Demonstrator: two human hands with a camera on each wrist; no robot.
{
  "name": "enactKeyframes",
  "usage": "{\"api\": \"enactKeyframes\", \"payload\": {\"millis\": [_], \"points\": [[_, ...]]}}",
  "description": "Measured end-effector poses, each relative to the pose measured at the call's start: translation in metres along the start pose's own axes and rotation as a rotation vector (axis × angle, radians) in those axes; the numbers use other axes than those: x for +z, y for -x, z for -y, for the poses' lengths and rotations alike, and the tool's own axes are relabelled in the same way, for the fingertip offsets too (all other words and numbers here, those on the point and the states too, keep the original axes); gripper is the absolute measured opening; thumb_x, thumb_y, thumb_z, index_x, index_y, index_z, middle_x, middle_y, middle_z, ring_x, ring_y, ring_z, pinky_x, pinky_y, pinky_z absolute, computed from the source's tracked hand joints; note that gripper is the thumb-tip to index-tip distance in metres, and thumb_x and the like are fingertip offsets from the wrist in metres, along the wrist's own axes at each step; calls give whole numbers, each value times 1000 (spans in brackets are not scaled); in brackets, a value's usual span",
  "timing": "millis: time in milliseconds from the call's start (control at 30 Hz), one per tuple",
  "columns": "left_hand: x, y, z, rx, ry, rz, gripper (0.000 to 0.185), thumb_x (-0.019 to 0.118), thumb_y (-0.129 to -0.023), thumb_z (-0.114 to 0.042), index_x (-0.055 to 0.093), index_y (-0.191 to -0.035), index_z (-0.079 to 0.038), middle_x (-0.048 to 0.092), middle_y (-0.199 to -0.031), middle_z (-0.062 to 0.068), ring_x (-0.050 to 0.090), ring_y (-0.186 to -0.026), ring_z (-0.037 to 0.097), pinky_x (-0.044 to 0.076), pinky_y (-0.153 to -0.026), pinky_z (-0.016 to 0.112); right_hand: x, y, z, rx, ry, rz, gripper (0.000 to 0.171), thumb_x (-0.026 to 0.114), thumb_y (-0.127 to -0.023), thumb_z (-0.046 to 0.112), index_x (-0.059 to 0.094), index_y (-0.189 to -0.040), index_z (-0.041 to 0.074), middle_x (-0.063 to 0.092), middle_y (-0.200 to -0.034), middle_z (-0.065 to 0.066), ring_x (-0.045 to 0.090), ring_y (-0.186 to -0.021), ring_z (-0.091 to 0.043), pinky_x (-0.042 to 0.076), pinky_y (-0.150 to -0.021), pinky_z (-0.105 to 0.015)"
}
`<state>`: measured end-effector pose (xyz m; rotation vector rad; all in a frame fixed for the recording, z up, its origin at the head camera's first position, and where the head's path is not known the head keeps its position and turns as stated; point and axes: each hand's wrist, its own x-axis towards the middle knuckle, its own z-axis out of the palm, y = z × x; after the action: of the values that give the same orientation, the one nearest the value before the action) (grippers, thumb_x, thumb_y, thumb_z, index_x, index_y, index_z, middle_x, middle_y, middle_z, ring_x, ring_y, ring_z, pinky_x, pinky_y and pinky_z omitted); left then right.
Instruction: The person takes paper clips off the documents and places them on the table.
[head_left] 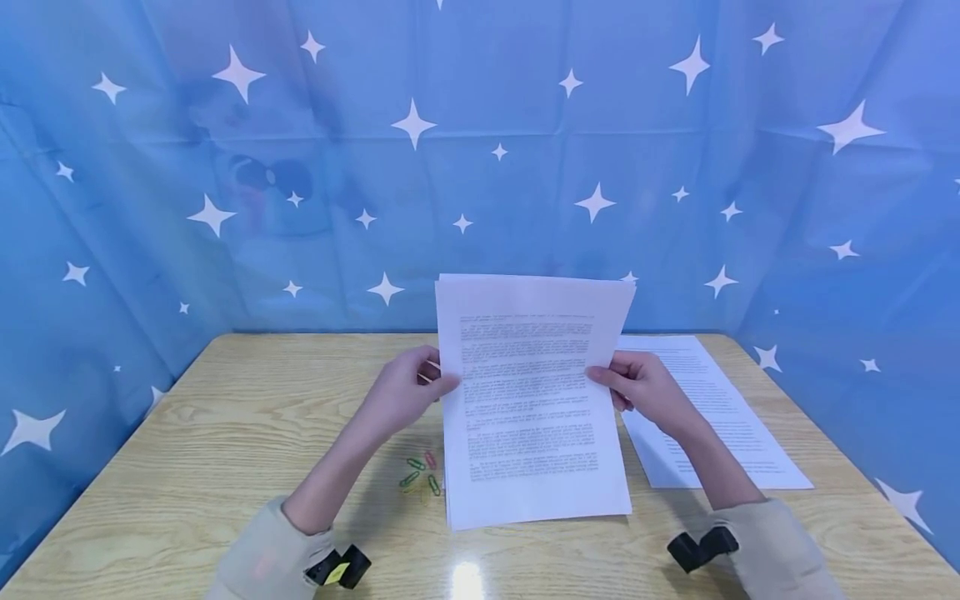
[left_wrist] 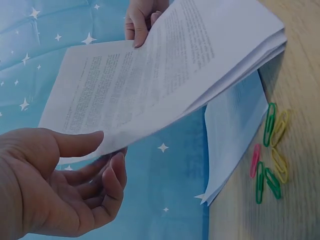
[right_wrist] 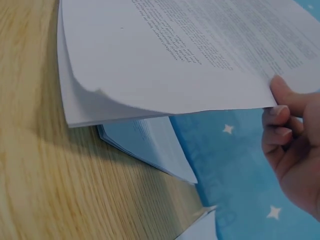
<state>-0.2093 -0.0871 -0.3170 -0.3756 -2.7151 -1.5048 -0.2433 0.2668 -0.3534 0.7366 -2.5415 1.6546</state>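
Printed sheets, a small stack of them, stand nearly upright over the middle of the wooden surface, their lower edge resting on it or just above it, which squares the pages against each other; the wrist views show the lower edges fanned a little, so they are not yet flush. Both hands pinch the stack at mid-height, one on each side edge: the left hand with thumb on the printed face and fingers curled behind, the right hand likewise, thumb in front. Holding at the sides keeps the paper from bowing and leaves the text facing the person. A few coloured paper clips, green, pink and yellow, lie loose on the surface just left of the stack's bottom corner, close to the left hand. A second lot of printed pages lies flat to the right, partly hidden behind the right hand and forearm. How many sheets are held cannot be counted, the print is too small to read, and the fingers behind the paper are hidden in the head view
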Motion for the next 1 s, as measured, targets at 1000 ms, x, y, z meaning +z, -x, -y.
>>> {"api": "enactKeyframes", "payload": {"millis": [1000], "points": [[-33, 3, 17, -47, 12, -52, 13, 63, -101, -12, 69, -94, -2, 62, -80, 9, 54, -71, 25, 39, -58, 30, 28, -4, 36, 120, -124, -9, 27, 54, -106, 19, 58, -119, -4, 44, -68, -3, 38, -56, -16, 32, -52, -28]]}}
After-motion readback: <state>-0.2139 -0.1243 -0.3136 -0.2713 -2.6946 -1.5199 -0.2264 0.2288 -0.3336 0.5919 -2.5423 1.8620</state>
